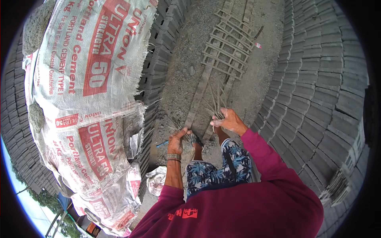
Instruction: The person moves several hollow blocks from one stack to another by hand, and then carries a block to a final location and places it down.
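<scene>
My right hand point(230, 121) is closed around a bundle of thin grey strips, perhaps wires or rods point(216, 99), which fan out away from me. To its left, my left hand point(177, 141), with a band at the wrist, has its fingers curled together. Thin dark strands point(178, 126) show beside its fingertips, and what it grips is partly hidden. The hands are apart, held above my legs and feet. Beyond them a grey lattice of crossed bars point(228, 43) lies across two long planks point(198, 95) on the ground.
Stacked grey concrete blocks rise as a wall on the right point(313, 79) and on the left point(168, 23). White cement sacks with red print point(119, 91) cover the left stack, with stone chunks point(37, 29) on them. A crumpled sack point(155, 180) lies near my left foot. Gravel ground point(182, 71) runs between.
</scene>
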Tool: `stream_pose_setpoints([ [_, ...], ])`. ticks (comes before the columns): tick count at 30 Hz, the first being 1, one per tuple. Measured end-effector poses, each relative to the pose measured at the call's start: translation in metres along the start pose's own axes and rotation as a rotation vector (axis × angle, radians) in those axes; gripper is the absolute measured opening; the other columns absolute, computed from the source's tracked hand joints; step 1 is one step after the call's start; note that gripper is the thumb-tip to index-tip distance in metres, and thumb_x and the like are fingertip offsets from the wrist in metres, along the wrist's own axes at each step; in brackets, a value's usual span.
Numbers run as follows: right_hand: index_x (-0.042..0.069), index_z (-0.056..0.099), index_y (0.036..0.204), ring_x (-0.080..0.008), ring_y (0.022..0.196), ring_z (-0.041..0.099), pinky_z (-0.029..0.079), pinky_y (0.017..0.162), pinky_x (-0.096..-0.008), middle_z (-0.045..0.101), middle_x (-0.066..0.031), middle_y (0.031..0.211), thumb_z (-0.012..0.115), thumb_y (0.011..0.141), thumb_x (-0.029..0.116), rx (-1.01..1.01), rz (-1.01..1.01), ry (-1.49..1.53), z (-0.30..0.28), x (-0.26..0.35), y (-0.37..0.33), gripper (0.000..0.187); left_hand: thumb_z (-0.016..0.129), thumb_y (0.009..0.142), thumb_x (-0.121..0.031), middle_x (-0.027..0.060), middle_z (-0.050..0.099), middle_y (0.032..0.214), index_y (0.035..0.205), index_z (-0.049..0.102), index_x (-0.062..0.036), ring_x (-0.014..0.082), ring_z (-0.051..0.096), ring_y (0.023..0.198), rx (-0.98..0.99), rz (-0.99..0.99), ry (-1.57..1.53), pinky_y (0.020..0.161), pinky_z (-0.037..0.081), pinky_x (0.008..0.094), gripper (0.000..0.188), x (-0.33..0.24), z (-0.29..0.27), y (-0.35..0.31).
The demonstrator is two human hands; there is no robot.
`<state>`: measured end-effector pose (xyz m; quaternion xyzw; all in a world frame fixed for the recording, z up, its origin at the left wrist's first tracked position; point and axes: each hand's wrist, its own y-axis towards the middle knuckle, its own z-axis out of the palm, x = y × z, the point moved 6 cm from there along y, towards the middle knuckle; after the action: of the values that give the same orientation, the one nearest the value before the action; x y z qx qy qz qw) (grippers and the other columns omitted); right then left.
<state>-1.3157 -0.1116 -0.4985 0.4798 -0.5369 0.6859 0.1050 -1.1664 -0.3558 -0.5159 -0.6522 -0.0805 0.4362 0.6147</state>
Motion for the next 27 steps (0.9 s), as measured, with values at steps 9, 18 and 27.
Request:
stream_pose_setpoints([
  [9,-0.019,0.056,0.105,-0.0138,0.064,0.057,0.048,0.055,-0.0312,0.061,-0.0100,0.075,0.074,0.086,0.017,-0.225,0.086,0.177,0.023,-0.016,-0.065,0.045,0.069,0.090,-0.018,0.0140,0.070,0.094,0.100,0.067,0.0015,0.0249,0.065,0.096,0.205,-0.155,-0.038,0.093,0.047,0.0382,0.022,0.031,0.041,-0.070],
  [18,-0.007,0.061,0.094,-0.0385,0.092,0.061,0.048,0.081,-0.0392,0.062,-0.0210,0.096,0.070,0.073,0.009,-0.684,-0.265,-0.236,-0.015,0.077,-0.131,0.028,0.075,0.086,-0.021,0.0058,0.067,0.102,0.108,0.063,-0.0007,0.0148,0.061,0.097,0.450,0.007,0.089,0.088,0.047,0.0291,0.032,-0.026,0.185,-0.127],
  [27,-0.006,0.058,0.108,-0.0397,0.108,0.055,0.044,0.090,-0.0473,0.054,-0.0210,0.113,0.068,0.075,0.017,-0.706,-0.305,-0.066,-0.036,0.140,-0.173,0.042,0.077,0.082,-0.010,0.0114,0.067,0.098,0.103,0.059,0.0061,0.0173,0.066,0.083,0.628,0.162,0.283,0.074,0.054,0.0308,0.032,-0.076,0.259,-0.185],
])
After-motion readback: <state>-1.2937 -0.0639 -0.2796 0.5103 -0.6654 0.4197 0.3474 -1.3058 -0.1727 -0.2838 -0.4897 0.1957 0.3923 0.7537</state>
